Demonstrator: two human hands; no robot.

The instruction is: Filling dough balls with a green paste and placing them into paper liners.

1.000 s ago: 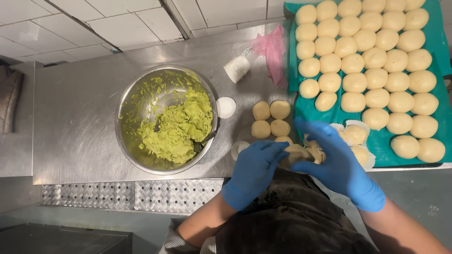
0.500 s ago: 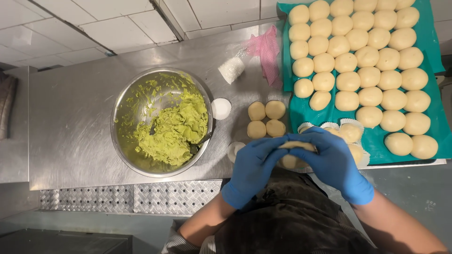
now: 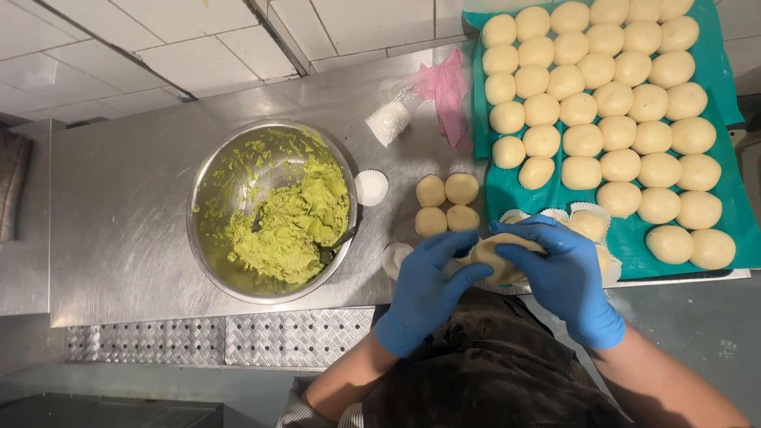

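Observation:
Both my hands wear blue gloves and close together around one pale dough ball (image 3: 493,261) at the table's near edge. My left hand (image 3: 428,287) cups it from the left; my right hand (image 3: 559,273) wraps over it from the right. Just beyond them several small dough balls (image 3: 446,204) sit on the steel table (image 3: 127,206). A steel bowl (image 3: 208,179) of green paste (image 3: 292,230) with a spoon in it stands to the left.
A green tray (image 3: 717,75) at the right holds several rows of dough balls (image 3: 602,99). Paper cups (image 3: 371,188) lie near the bowl, with a stack of cups (image 3: 388,123) and a pink net (image 3: 448,91) behind. Filled cups (image 3: 588,222) rest by my right hand.
My hands have closed more tightly over the dough ball, covering it more than a second ago. The view has shifted slightly; nothing else has moved.

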